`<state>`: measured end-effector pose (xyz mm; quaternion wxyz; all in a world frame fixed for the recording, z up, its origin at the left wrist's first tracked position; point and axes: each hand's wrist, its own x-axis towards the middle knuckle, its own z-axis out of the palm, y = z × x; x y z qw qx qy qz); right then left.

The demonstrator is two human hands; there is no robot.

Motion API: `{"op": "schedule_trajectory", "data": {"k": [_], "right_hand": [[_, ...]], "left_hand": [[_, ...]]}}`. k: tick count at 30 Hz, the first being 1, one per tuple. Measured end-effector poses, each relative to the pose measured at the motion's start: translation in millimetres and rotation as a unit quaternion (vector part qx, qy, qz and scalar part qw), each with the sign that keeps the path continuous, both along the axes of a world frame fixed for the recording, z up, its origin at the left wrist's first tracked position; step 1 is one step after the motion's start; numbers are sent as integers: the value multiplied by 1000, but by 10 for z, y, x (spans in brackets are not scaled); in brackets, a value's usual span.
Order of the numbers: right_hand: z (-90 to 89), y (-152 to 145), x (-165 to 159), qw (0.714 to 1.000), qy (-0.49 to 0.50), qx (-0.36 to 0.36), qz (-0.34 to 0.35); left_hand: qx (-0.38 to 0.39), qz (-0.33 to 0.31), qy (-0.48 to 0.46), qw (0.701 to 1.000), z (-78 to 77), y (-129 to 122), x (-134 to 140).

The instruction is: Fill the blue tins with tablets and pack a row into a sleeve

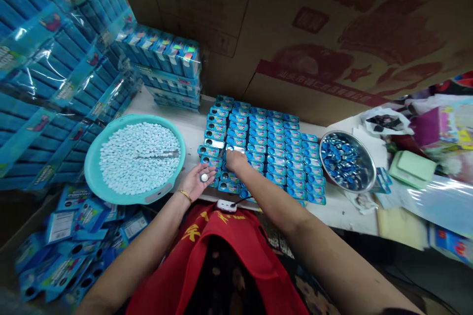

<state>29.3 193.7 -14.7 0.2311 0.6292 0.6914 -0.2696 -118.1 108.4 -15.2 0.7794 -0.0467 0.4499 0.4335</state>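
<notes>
My left hand [199,179] is palm up with its fingers stretched out, and a white tablet [204,177] lies on it. It hovers over the near left end of rows of small blue boxes [275,151] with round openings. My right hand [235,161] reaches down onto the second column from the left, fingers drawn together. Whatever its fingertips hold is hidden. To the left stands a turquoise basin [170,188] full of white tablets [136,167], with a flat metallic strip [158,154] lying among them.
A steel bowl [371,183] of shiny blue pieces stands right of the boxes. Wrapped blue packs [170,76] are stacked at the back left, and a large carton [273,34] walls off the back. Loose blue boxes [84,236] fill a carton below left. Papers [402,219] lie at right.
</notes>
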Motion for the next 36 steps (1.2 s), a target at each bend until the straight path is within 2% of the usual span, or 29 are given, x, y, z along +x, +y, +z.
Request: {"op": "schedule_trajectory", "data": {"k": [4, 7, 9, 11, 13, 15, 17, 20, 22, 25, 32, 36], "right_hand": [[157, -83, 29, 999, 22, 40, -4], [241, -332, 57, 994, 62, 84, 6], [242, -544, 41, 978, 159, 134, 33], [210, -724, 4, 946, 269, 167, 64], [171, -821, -15, 927, 329, 158, 87], [147, -828, 25, 922, 346, 142, 99], [142, -776, 119, 931, 327, 143, 76], [143, -673, 245, 966, 218, 138, 17], [129, -627, 248, 985, 139, 104, 17], [78, -577, 149, 995, 72, 69, 25], [-69, -349, 14, 998, 37, 43, 32], [-29, -394, -47, 996, 59, 57, 35]], "left_hand": [[4, -14, -16, 1000, 16, 38, 24], [-4, -4, -9, 1000, 49, 62, 51], [5, -5, -18, 1000, 80, 64, 90], [12, -14, -35, 999, 127, 53, 144], [11, -23, -55, 998, 186, 38, 186], [9, -37, -70, 997, 237, 22, 187], [8, -53, -56, 997, 252, 9, 130], [5, -50, 12, 999, 194, -13, -27], [7, -23, 40, 999, 128, -36, -131], [7, 2, 53, 999, 52, -87, -217], [2, 30, 91, 995, 37, -190, -102], [11, 32, 150, 988, 52, -185, 87]]}}
